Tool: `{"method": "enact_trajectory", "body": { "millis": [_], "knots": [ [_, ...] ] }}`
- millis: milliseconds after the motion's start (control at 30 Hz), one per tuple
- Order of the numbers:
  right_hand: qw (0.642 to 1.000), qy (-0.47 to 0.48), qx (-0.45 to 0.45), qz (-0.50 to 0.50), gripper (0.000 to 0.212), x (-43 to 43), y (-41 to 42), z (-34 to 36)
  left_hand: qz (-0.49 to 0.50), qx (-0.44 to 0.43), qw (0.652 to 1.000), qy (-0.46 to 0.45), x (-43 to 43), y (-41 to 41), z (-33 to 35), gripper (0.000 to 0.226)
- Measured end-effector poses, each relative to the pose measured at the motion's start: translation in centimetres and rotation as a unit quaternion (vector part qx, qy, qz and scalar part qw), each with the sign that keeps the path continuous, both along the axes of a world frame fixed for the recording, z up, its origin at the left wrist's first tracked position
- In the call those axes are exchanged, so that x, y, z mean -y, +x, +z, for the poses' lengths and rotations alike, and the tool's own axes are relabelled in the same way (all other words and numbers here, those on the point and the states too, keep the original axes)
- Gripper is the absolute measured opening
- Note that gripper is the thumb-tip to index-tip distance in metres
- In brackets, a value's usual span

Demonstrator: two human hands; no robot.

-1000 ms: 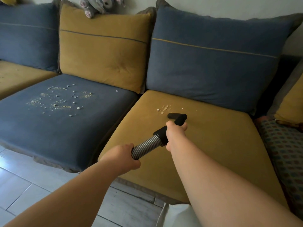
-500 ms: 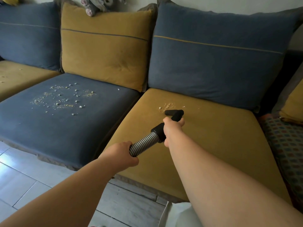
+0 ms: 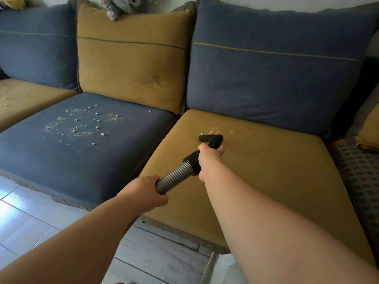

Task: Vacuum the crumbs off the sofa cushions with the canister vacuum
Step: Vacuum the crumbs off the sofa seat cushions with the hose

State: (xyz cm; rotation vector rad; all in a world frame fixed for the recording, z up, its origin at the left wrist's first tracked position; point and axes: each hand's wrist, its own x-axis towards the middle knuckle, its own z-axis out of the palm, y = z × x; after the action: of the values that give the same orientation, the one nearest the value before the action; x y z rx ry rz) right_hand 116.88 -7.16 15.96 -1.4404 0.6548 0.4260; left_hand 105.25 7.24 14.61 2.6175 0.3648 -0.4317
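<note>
**A:** What are the two grips holding?

**B:** The right grip (image 3: 209, 158) is curled round the black handle (image 3: 191, 160) at the end of the vacuum hose. The left grip (image 3: 147, 191) clasps the ribbed grey hose (image 3: 174, 177) just behind it, nearer the person.

**A:** And the nozzle?

**B:** The nozzle (image 3: 211, 139) sits just beyond the right grip. Its flat black head is down on the mustard seat cushion (image 3: 266, 171) and points off to the left.

**A:** Where are the crumbs?

**B:** A small patch of crumbs (image 3: 212, 130) lies just past the nozzle, on the far side from the right grip. I can't tell whether the head touches it. A much larger scatter (image 3: 82, 126) covers the blue seat cushion (image 3: 71, 160), well to the left of both grips.

**A:** Anything below the grips?

**B:** The hose drops under the left forearm towards the pale tiled floor (image 3: 30, 222).
</note>
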Motion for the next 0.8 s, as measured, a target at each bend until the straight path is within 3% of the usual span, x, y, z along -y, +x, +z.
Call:
{"method": "enact_trajectory", "body": {
  "millis": [433,800],
  "knots": [
    [0.995,0.001,0.033,-0.093,0.078,6.4,0.4,-1.0,-0.034,-0.013,0.999,-0.010,5.4,2.7,-0.5,0.026],
    [1.000,-0.011,0.001,-0.017,0.080,5.4,2.4,-0.6,-0.018,-0.016,1.000,-0.017,4.9,2.9,-1.2,0.029]
  ]
}}
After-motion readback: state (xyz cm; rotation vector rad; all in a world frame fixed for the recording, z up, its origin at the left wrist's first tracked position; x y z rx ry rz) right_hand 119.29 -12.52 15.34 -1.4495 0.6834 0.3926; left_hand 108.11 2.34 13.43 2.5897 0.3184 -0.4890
